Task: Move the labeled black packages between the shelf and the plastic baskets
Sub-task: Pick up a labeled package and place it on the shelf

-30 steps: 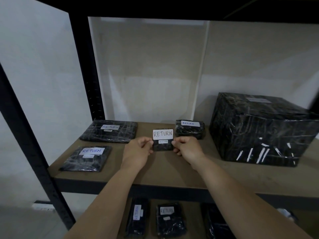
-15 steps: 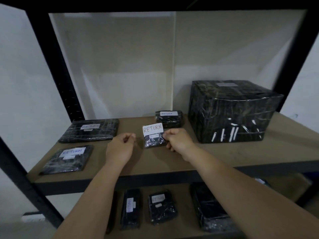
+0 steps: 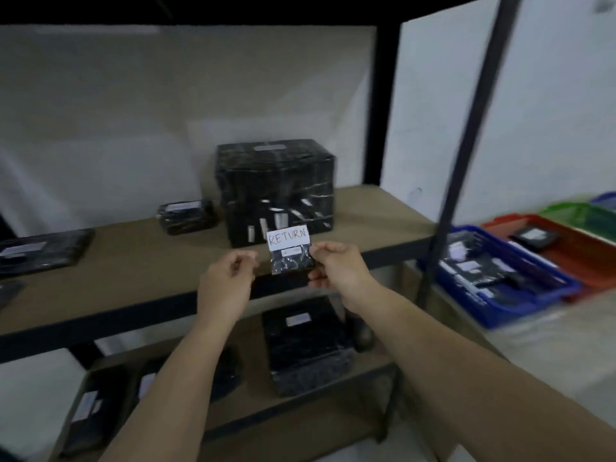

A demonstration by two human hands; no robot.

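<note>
Head view. The right hand (image 3: 340, 265) holds a small black package (image 3: 290, 258) upright in front of the shelf (image 3: 140, 261) edge, its fingers (image 3: 325, 249) pinching the package's right side. The white label on the package reads "RETURN". The left hand (image 3: 226, 281) is just beside the package's left edge — its fingers are curled, and whether they touch the package cannot be told.

On the shelf board behind stand a large black wrapped box (image 3: 275, 191), a smaller black package (image 3: 188, 216) to its left, and a flat black package (image 3: 43, 250) near the left border. The lower shelf carries further black packages, among them a blocky one (image 3: 306, 345) below the hands.

To the right, beyond the shelf's upright post, plastic baskets sit side by side — a blue basket (image 3: 520, 305) containing labeled black packages, then a red basket (image 3: 586, 258) with one black package, then a green basket (image 3: 580, 211).
</note>
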